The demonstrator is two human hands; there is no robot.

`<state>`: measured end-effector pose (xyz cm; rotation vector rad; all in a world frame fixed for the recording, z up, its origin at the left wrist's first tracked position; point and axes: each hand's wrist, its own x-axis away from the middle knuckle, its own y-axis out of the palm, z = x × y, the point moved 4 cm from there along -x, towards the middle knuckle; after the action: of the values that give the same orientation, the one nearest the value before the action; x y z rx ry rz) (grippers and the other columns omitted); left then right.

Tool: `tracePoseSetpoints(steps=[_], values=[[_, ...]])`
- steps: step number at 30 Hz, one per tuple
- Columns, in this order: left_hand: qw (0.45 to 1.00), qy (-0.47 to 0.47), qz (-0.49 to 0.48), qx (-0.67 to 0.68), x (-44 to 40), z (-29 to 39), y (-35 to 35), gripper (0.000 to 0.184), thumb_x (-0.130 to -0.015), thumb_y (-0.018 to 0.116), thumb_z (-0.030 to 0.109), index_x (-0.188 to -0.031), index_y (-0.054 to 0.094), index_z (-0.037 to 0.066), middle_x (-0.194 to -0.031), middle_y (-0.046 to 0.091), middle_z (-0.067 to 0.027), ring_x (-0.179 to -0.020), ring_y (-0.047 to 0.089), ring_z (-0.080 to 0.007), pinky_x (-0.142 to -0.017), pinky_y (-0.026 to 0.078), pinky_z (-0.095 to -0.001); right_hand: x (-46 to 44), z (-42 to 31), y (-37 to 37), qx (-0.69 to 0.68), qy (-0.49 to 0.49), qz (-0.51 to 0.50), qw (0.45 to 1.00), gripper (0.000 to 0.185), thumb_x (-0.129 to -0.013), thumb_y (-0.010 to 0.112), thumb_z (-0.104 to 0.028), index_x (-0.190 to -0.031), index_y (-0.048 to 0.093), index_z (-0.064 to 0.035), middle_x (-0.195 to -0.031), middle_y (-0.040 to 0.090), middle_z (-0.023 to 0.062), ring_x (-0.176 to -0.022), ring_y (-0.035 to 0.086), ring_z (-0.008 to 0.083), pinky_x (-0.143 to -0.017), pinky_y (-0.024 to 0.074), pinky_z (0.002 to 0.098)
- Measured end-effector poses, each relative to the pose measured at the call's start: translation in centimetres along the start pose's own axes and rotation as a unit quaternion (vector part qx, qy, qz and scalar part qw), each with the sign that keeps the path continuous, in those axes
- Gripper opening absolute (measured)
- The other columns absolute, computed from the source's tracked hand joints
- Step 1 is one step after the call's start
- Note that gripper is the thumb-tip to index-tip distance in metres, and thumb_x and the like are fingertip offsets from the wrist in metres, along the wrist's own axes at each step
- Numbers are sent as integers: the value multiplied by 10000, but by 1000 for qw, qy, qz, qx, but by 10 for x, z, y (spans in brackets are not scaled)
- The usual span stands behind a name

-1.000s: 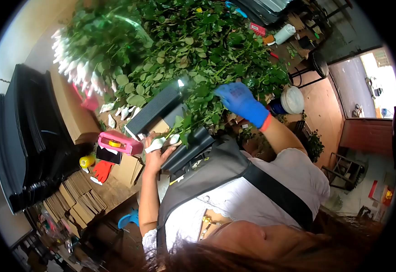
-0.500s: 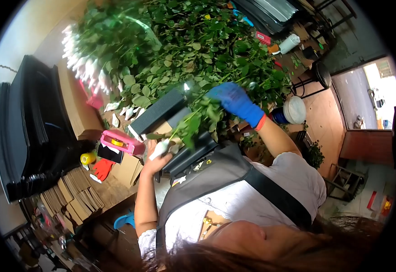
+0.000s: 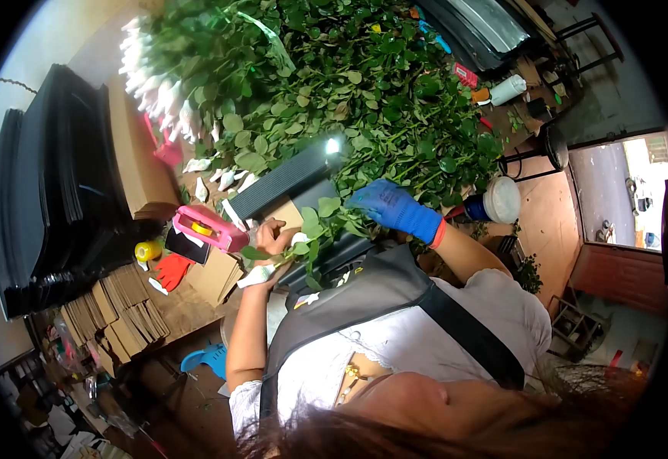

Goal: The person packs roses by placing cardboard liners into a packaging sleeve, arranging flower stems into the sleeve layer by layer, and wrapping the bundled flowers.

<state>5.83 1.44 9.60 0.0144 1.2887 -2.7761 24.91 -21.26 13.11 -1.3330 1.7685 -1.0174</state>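
Observation:
My right hand (image 3: 395,209), in a blue glove, is closed around leafy green rose stems (image 3: 322,222). The stems stretch left to white wrapped buds (image 3: 257,276) at my bare left hand (image 3: 273,239). That hand's fingers are curled beside the buds, next to a cardboard piece (image 3: 286,215); what they grip is partly hidden. A dark ridged block (image 3: 280,186) lies just above. A large heap of leafy stems (image 3: 349,107) covers the table behind, with a bunch of white wrapped buds (image 3: 158,96) at its left.
On the left are a pink tape dispenser (image 3: 210,228), a yellow tape roll (image 3: 147,251), a red glove (image 3: 172,271), stacked cardboard pieces (image 3: 123,314) and tall black sheets (image 3: 62,191). At the right stand a white bucket (image 3: 502,200) and a black stool (image 3: 554,147).
The stems and wrapped buds have come lower and nearer my body. My gloved right hand has moved down with them, and the left fingers have shifted up beside the cardboard.

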Motion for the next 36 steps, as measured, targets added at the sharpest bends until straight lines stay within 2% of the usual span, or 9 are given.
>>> tracePoseSetpoints(steps=[8,10,14,21,25,26,28,31,36], values=[[999,11,-12,45,1,7,-9,344,-719,769,266,-1002,717,77,-1245,518,-207,-1263,416,-398,-1051,371,-489,7,81,-29,61,111,-20,992,349,-850,588,-43,-1160,689,-168,-1055,697,97,-956,647,319,-829,531,434],[998,-4,-47,39,0,3,-8,337,-727,761,272,-993,711,71,-1268,501,-216,-1276,396,-408,-1057,365,-488,39,118,-77,121,175,62,975,362,-812,608,4,-1134,698,-137,-1071,702,108,-982,648,333,-859,530,443],[998,-4,-48,32,-3,4,-12,321,-755,768,308,-933,690,53,-1278,483,-209,-1252,401,-403,-1048,364,-480,69,108,-140,213,59,274,936,375,-764,618,33,-1091,711,-126,-1057,704,92,-918,651,329,-822,537,428],[999,-18,4,52,2,1,-8,446,-748,821,287,-1112,663,83,-1308,508,-168,-1260,430,-385,-1065,364,-471,31,44,-126,69,11,147,987,443,-737,636,52,-1133,710,-133,-1169,692,92,-1064,635,309,-934,497,428],[970,-133,63,192,7,6,-13,957,-648,902,299,-1471,440,139,-1299,594,-139,-1274,493,-372,-1039,442,-447,19,48,-44,161,83,-3,984,439,-788,621,-61,-1203,669,-196,-1074,697,89,-976,663,299,-855,514,436],[989,-59,80,110,8,-2,-6,1035,-621,926,313,-1497,408,123,-1360,546,-166,-1236,535,-345,-1030,450,-437,20,53,-26,166,107,-76,977,432,-799,622,-76,-1210,660,-201,-1057,693,92,-979,663,300,-853,514,436],[993,-47,71,79,11,-9,3,767,-644,910,280,-1327,605,112,-1316,624,-104,-1281,510,-351,-1056,430,-442,14,59,-9,176,151,-220,948,420,-820,625,-106,-1226,644,-212,-1023,683,98,-983,662,303,-850,515,436],[992,-50,49,108,10,-9,2,552,-664,894,256,-1162,702,112,-1235,687,-54,-1300,490,-370,-1062,411,-472,-12,72,-37,130,208,-232,941,372,-840,627,-152,-1204,652,-228,-1001,679,107,-964,664,305,-841,518,441],[1000,-3,0,23,-3,9,-11,710,-700,845,301,-1352,585,190,-1301,572,-122,-1245,453,-395,-1058,400,-480,-137,106,-78,142,29,245,959,287,-877,608,-219,-1153,665,-162,-1057,682,78,-944,646,324,-788,505,451]])
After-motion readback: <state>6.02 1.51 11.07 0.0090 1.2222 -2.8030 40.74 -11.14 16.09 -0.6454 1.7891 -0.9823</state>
